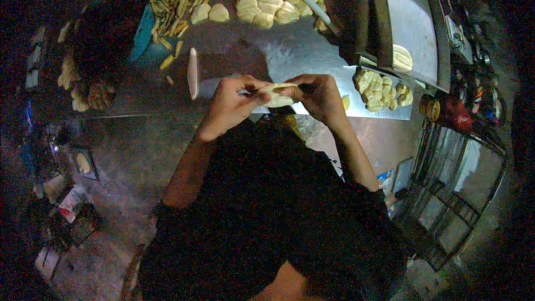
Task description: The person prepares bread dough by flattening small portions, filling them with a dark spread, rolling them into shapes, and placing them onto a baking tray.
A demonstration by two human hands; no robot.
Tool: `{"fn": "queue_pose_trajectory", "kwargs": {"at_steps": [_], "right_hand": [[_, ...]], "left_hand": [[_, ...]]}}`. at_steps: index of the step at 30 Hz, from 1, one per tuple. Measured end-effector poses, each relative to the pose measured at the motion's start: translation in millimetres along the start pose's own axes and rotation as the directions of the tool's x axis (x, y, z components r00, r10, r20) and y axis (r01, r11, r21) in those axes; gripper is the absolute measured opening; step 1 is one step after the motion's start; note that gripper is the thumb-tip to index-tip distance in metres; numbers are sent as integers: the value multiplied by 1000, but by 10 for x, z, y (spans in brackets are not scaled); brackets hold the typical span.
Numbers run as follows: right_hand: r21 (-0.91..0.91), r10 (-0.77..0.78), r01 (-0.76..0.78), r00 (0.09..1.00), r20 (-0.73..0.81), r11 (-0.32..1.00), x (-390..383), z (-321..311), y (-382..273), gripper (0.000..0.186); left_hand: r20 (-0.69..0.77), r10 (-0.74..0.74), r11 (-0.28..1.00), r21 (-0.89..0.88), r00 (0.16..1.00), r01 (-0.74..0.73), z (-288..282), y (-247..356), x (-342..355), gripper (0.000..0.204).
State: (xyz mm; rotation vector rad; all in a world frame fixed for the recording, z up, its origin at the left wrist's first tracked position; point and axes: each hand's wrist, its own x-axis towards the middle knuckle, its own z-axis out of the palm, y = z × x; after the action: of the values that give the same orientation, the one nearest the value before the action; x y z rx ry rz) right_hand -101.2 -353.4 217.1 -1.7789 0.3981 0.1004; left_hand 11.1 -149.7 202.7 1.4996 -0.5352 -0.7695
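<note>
Between my two hands, over the near edge of the metal table (317, 67), a small piece of pale dough (280, 98) is stretched. My left hand (237, 102) pinches its left end with thumb and fingers. At the other end, my right hand (321, 97) grips it, and the fingers partly cover the dough. Beyond my left hand lies a slim, pale rod with tapered ends (193, 73), perhaps a rolling pin. A small yellow piece (345, 102) rests on the table just right of my right hand.
Dough balls (267, 3) cluster at the table's far side, beside a white-handled tool (313, 3). Yellowish strips (175, 0) are heaped at far left. A machine with a sloping metal tray (409, 17) stands right, with more dough pieces (379, 90) below. A metal rack (462, 189) stands lower right.
</note>
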Motion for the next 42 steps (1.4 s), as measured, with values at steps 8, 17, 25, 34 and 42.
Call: {"fn": "queue_pose_trajectory", "kwargs": {"at_steps": [8, 17, 25, 34, 42], "right_hand": [[-447, 224, -335, 933, -283, 829, 519, 341, 676, 26], [-480, 235, -513, 817, -526, 711, 662, 357, 834, 67], [-586, 110, -480, 826, -553, 653, 814, 318, 1212, 87], [-408, 144, -501, 747, -649, 763, 490, 467, 1260, 93], [-463, -50, -394, 716, -696, 794, 639, 535, 1358, 86]], "left_hand": [[-351, 134, 840, 536, 927, 82, 127, -1196, 413, 15], [-430, 63, 824, 531, 901, 196, -38, -948, 688, 83], [-380, 19, 679, 683, 925, 267, 52, -734, 719, 95], [-606, 105, 901, 393, 789, 182, 359, -1578, 644, 111], [-520, 143, 668, 678, 842, 305, 125, -1555, 702, 110]]}}
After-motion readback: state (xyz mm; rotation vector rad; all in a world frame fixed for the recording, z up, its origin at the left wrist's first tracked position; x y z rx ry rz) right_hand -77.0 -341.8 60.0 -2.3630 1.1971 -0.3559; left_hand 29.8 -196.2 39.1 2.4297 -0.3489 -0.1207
